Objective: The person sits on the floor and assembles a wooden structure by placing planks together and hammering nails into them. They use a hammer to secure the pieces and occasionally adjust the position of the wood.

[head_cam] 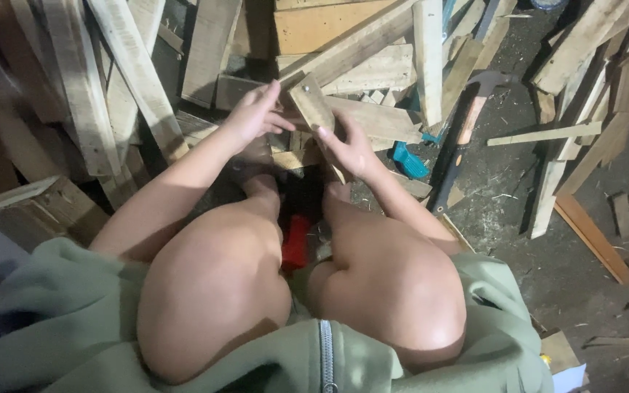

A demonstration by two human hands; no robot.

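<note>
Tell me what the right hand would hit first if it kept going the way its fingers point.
The right hand points up and away from the knees, its fingers already on the small wooden piece that the left hand also holds. Past that, probably the flat planks of the pile, though depth is unclear.

Planks (pixel 111 80) crowd left; hammer (pixel 467 124) blocks right.
</note>
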